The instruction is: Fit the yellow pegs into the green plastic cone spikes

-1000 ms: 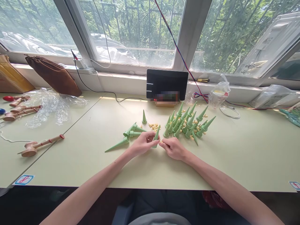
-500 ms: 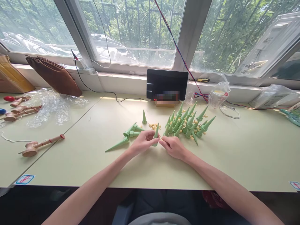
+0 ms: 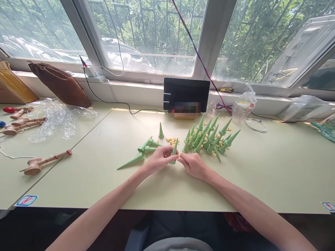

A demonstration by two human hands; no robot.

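Note:
My left hand (image 3: 161, 157) is closed around a green plastic watering spike (image 3: 175, 148), its point upward. Against the side of that spike, my right hand (image 3: 194, 164) pinches a small yellow peg-like piece (image 3: 179, 156), mostly covered by the fingertips. Just beyond the hands lies a small pile of loose yellow pieces (image 3: 172, 141). To the left are several green spikes (image 3: 132, 161) lying down, and one spike (image 3: 161, 130) stands upright behind them. On the right, a dense group of green spikes (image 3: 209, 137) stands mostly upright, many with yellow pieces at their bases.
A black tablet (image 3: 186, 92) leans on a stand at the back. Wooden kendamas (image 3: 34, 166) and crumpled clear plastic (image 3: 59, 120) occupy the left, near a brown pouch (image 3: 61, 85). A bagged cup (image 3: 244, 106) and a coiled white cable (image 3: 255, 125) sit at back right.
Both hands stay almost where they were, the right fingers shifting slightly at the spike's side. The spike and the groups around it look the same.

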